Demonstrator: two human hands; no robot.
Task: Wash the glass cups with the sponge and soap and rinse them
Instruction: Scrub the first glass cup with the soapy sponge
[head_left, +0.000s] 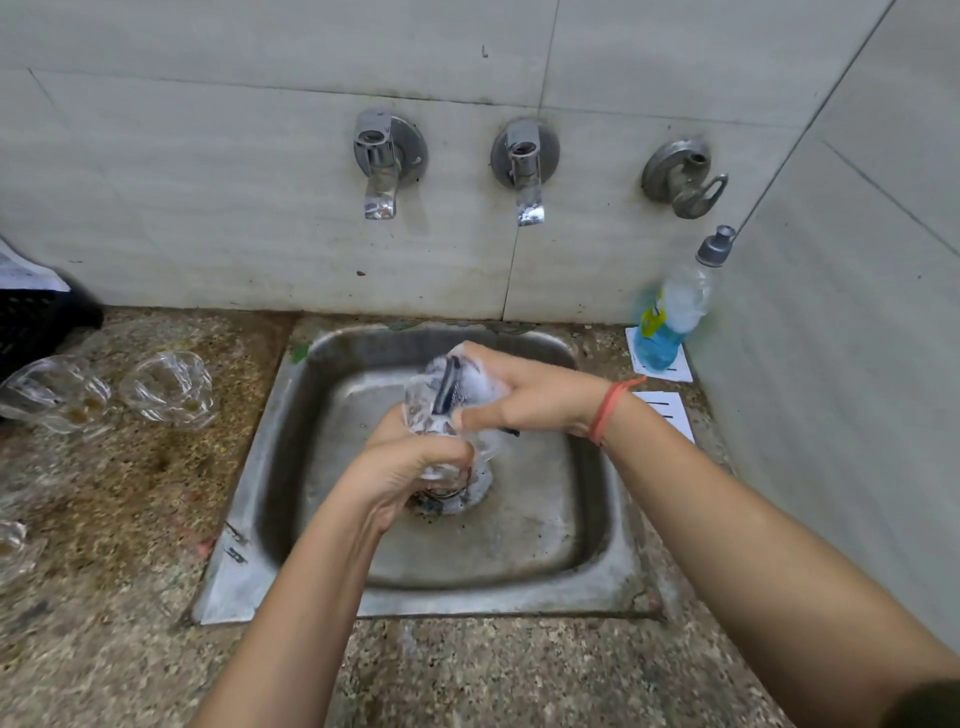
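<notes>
Over the steel sink (270, 467), my left hand (400, 478) grips the base of a clear glass cup (431, 415) that is tilted and covered in foam. My right hand (524, 395) holds a dark, soapy sponge (449, 389) pressed against the cup's upper part near the rim. Two more glass cups (171, 389) (52, 392) lie on the speckled counter to the left of the sink, with brownish residue in them. Another cup (15, 545) shows partly at the left edge. A bottle of blue dish soap (670, 312) stands in the back right corner.
Three wall taps (382, 161) (524, 161) (685, 176) sit above the sink; I see no water running. A black crate (36, 322) stands at the far left. White paper cards (667, 410) lie right of the sink. A tiled wall closes the right side.
</notes>
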